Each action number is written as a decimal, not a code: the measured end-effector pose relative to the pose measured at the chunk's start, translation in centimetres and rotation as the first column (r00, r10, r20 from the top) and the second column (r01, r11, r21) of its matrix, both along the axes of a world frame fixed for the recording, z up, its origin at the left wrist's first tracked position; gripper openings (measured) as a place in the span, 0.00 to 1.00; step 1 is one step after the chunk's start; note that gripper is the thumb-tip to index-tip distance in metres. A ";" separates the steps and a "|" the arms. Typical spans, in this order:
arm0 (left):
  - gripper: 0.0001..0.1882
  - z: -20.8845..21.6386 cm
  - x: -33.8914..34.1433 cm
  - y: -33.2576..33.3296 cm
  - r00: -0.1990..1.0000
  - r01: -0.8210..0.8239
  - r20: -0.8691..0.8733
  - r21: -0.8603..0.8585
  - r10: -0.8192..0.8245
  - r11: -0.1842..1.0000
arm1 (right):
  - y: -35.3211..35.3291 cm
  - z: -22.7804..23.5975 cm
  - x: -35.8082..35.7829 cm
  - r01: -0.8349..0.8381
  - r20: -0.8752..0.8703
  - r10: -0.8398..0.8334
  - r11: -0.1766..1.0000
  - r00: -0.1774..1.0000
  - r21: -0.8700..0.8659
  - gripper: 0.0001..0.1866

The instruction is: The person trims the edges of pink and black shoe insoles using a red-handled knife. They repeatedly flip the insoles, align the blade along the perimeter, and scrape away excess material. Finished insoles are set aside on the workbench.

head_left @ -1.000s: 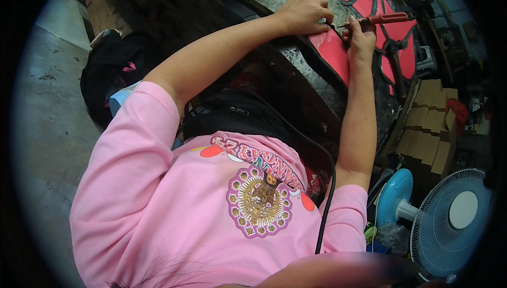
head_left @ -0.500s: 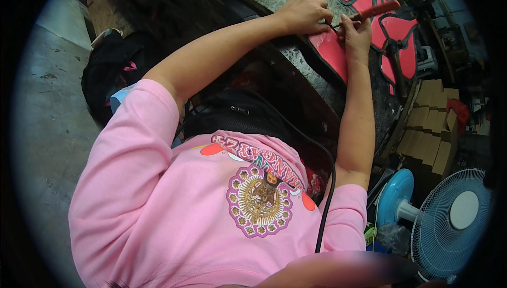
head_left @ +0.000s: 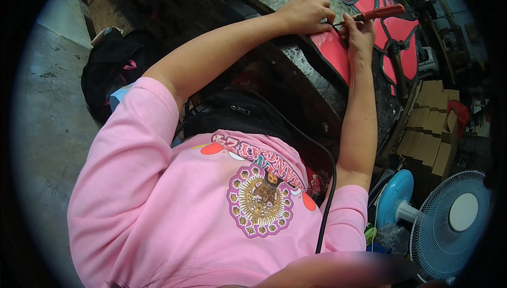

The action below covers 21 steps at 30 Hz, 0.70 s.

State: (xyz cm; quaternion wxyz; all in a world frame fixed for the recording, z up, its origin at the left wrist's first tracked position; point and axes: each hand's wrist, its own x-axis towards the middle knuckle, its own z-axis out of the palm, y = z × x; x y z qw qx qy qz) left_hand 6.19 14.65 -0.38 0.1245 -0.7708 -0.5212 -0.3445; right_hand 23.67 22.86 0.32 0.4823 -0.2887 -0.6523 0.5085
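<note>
My right hand (head_left: 360,33) grips a tool with a red-orange handle (head_left: 381,12); its thin metal tip points left toward the fingers of my left hand (head_left: 306,13). My left hand rests curled on the top edge of a pink-red shaped panel with a dark border (head_left: 332,50), pressing it against the speckled stone worktop (head_left: 296,55). Whether the tip touches the panel is hidden by my fingers. More pink-red shaped panels (head_left: 393,39) lie further right on the same top.
A black cable (head_left: 330,182) runs down over my pink shirt. A blue and white standing fan (head_left: 449,219) is low at the right, stacked cardboard boxes (head_left: 430,124) above it. A black bag (head_left: 113,68) lies on the concrete floor at the left.
The tool's handle has tilted up slightly and both hands have shifted a little on the panel's edge; the rest is unchanged.
</note>
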 end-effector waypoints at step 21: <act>0.11 0.9 0.4 2.1 0.982 -0.006 0.176 -0.340 0.070 0.940 | 0.7 1.8 0.0 -0.034 0.334 -0.034 0.980 0.942 0.196 0.15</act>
